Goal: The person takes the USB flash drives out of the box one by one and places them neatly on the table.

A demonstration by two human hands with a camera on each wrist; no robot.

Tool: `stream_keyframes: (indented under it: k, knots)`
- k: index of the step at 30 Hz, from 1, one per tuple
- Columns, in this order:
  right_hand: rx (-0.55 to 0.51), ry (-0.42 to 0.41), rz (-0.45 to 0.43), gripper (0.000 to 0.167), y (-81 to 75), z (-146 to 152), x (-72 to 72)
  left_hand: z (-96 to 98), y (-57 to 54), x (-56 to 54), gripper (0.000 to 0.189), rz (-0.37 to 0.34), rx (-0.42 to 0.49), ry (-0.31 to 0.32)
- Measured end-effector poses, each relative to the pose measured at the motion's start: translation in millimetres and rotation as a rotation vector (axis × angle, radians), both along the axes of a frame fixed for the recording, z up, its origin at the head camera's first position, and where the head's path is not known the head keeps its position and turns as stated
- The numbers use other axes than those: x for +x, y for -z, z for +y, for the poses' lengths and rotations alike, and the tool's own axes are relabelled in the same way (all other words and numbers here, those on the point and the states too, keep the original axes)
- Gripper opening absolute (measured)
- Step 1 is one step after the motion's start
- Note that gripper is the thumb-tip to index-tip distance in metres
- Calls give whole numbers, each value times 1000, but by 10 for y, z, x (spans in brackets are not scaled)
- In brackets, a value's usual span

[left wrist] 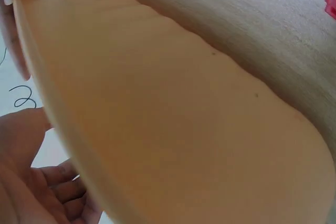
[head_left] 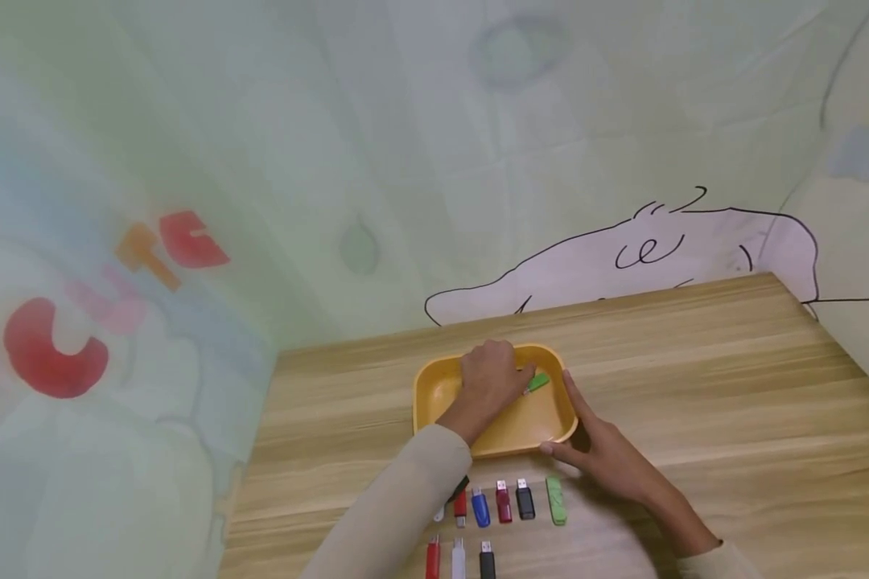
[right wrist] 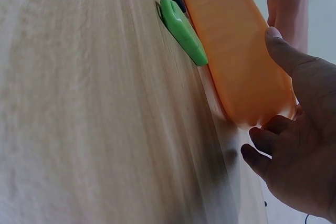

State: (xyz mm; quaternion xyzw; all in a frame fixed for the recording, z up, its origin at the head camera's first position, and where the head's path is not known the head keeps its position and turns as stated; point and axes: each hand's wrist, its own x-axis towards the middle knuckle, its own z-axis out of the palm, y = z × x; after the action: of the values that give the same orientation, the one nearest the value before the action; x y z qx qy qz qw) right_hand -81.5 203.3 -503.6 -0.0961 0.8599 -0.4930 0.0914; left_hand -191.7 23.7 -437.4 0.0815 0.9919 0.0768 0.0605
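A yellow plastic tray stands on the wooden table. My left hand reaches down into it, its thumb beside a green USB stick on the tray floor. In the left wrist view, the thumb and loosely bent fingers are apart, partly hidden by the tray wall; nothing shows between them. With my right hand I hold the tray's right end, thumb at the near corner and fingers along the far side. Another green USB stick lies in front of the tray.
Before the tray, USB sticks lie in two rows, among them a black, a dark red and a blue one. A red and a white stick lie nearer. A printed cloth hangs behind the table.
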Motion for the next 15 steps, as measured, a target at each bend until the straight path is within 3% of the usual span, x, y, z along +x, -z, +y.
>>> stream_keyframes:
  k: [8, 15]
  knots:
    - [1, 6, 1, 111, 16, 2, -6, 46, 76, -40, 55, 19, -37, 11]
    - [0, 9, -2, 110, -4, -12, 8, 89, 120, -42, 54, 25, -121, 32]
